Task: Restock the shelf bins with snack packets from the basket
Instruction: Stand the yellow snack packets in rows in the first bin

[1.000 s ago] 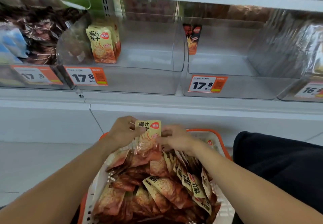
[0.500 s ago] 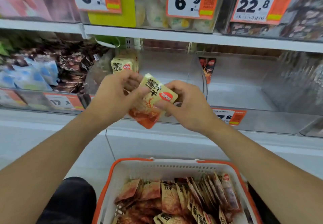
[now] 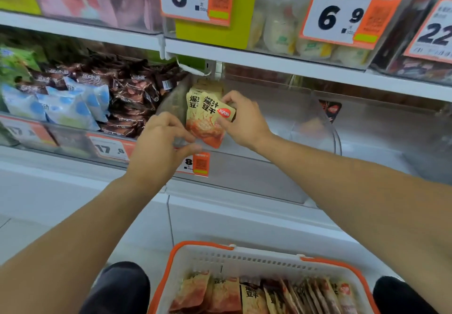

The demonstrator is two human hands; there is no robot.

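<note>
A yellow-and-orange snack packet (image 3: pixel 208 120) is held over the front left of a clear shelf bin (image 3: pixel 281 127). My right hand (image 3: pixel 244 120) pinches its top right corner. My left hand (image 3: pixel 162 142) pinches its lower left edge near the bin's front wall. Behind it a few matching packets (image 3: pixel 193 98) stand upright against the bin's left wall. Below, a white basket with an orange rim (image 3: pixel 244 257) holds several more of the same packets (image 3: pixel 247 296).
To the left, a bin holds dark brown and pale blue packets (image 3: pixel 97 100). A near-bare clear bin (image 3: pixel 381 130) with one dark packet (image 3: pixel 331 111) sits to the right. Price tags hang on the upper shelf (image 3: pixel 269 59). My knees flank the basket.
Both hands lifted one packet out of the basket and carried it up and forward into the bin, next to the packets standing there. The view tilted up toward the shelf.
</note>
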